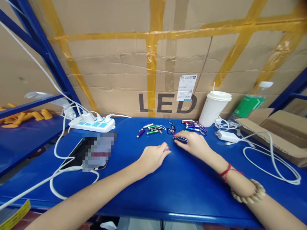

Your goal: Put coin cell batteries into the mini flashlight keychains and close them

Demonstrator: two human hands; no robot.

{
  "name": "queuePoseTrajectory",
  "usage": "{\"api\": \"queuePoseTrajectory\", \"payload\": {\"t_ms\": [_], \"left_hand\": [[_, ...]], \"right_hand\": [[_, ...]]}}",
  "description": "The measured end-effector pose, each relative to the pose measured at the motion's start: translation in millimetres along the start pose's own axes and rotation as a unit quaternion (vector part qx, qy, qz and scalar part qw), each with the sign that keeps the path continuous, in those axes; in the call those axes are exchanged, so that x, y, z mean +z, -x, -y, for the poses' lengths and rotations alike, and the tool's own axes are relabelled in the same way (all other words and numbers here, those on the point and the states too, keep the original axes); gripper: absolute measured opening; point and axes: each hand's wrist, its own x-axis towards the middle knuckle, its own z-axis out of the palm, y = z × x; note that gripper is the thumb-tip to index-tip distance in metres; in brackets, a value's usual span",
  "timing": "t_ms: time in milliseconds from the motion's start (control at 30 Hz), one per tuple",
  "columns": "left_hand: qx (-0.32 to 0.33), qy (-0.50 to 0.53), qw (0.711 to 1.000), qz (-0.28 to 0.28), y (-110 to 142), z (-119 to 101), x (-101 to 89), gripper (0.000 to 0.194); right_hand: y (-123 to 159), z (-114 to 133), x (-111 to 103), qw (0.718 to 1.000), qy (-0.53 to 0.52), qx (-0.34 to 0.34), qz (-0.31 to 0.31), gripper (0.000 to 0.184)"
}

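My left hand [153,159] is closed above the middle of the blue table [192,195]; a small shiny tip pokes out by its thumb, and the rest is hidden. Just to the right, my right hand [193,143] pinches a dark carabiner [180,139] between thumb and fingers, low over the table. Beyond the hands lie several small metal penlights, among them a purple one [140,133] and a green one [153,132]. Loose carabiners [171,127] lie between them and a second group of penlights [192,125], which have clips attached.
On the left are a white power strip [105,125] with plugs and a phone [96,151] with a cable. A white cup [214,108], a green-labelled bottle [250,103], a charger [227,136] and an open cardboard box [275,134] stand right. A large taped carton [120,70] backs the table.
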Motion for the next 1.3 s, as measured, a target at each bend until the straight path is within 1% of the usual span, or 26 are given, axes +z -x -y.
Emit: {"api": "queuePoseTrajectory", "payload": {"t_ms": [200, 533, 667, 800, 967, 1167, 1300], "left_hand": [[0.0, -0.006, 1.0, -0.01, 0.5, -1.3, -0.6, 0.026], [-0.002, -0.008, 1.0, -0.007, 2.4, -1.8, -3.5, 0.025], [-0.001, -0.012, 1.0, -0.004, 3.0, -2.8, -5.1, 0.024], [-0.005, -0.015, 1.0, -0.003, 3.9, -3.5, -6.5, 0.024], [-0.002, -0.021, 1.0, -0.002, 4.2, -3.6, -7.2, 0.023], [0.005, -0.029, 1.0, -0.003, 2.9, -3.7, -7.0, 0.022], [0.01, -0.025, 1.0, -0.003, 1.6, -1.3, -4.1, 0.024]], "right_hand": [[-1.3, 2.2, 8.6, 0.999, 0.019, -0.012, 0.034, 0.023], [-3.4, 11.5, 5.2, 0.999, 0.028, -0.033, 0.028, 0.025], [-2.4, 14.8, 5.9, 0.999, 0.012, -0.025, 0.031, 0.022], [-2.3, 15.8, 6.2, 1.0, 0.003, -0.018, 0.019, 0.019], [-3.1, 16.7, 4.6, 1.0, -0.011, 0.0, 0.01, 0.011], [-3.0, 16.1, 3.9, 0.999, -0.022, 0.027, 0.008, 0.01], [-2.7, 16.1, 5.2, 0.999, -0.035, 0.037, 0.013, 0.01]]}}
